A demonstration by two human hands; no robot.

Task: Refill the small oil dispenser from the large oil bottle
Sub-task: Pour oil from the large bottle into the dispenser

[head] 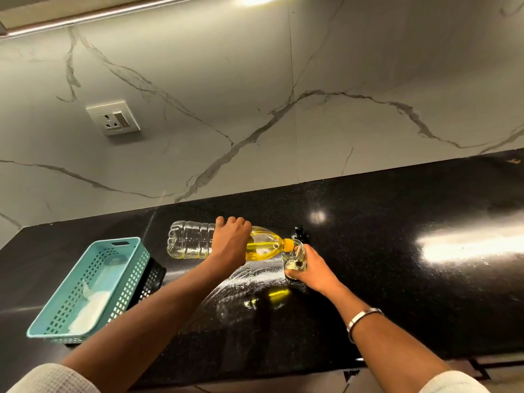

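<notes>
Pouring is under way — the left hand (231, 242) grips the big oil bottle (224, 243) tipped sideways, spout at the small dispenser (295, 258) (held upright on the bench (397, 236) by the right hand (314, 269)). Next: level off gently before overflow.

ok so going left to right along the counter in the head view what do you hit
teal basket → black basket behind its right edge → large oil bottle, tipped on its side, gripped by left hand → small oil dispenser, held by right hand
</notes>
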